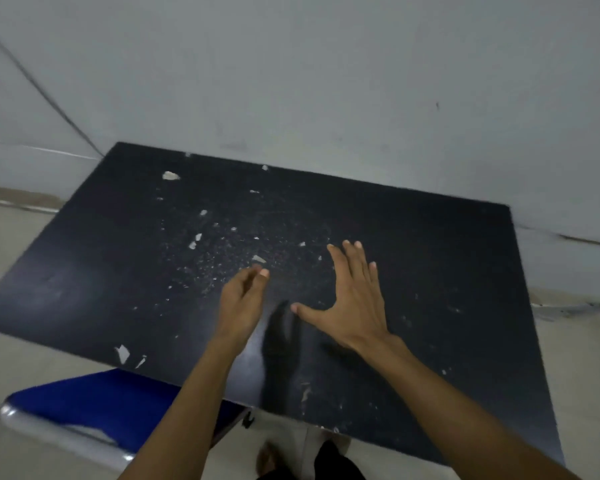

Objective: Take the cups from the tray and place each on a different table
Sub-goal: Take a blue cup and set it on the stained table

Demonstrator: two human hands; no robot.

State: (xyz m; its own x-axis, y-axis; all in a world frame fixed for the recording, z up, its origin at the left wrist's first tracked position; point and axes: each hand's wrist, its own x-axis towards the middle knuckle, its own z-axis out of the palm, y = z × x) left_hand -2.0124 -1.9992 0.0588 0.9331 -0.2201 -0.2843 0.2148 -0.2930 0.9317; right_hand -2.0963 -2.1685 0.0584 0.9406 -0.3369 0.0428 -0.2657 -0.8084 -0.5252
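Note:
A black table (430, 271) with a scratched, chipped top fills the middle of the view. No cup and no tray show anywhere. My left hand (243, 296) hovers over the table's centre, fingers loosely curled, holding nothing. My right hand (354, 299) is beside it to the right, palm down, fingers and thumb spread wide, empty. Both hands cast dark shadows on the tabletop just below them.
A blue chair seat (104, 407) with a metal frame (52, 434) sits under the table's near left edge. A pale wall (326, 81) rises right behind the table. Light floor (25, 358) lies to the left and right. My legs (326, 459) show at the bottom.

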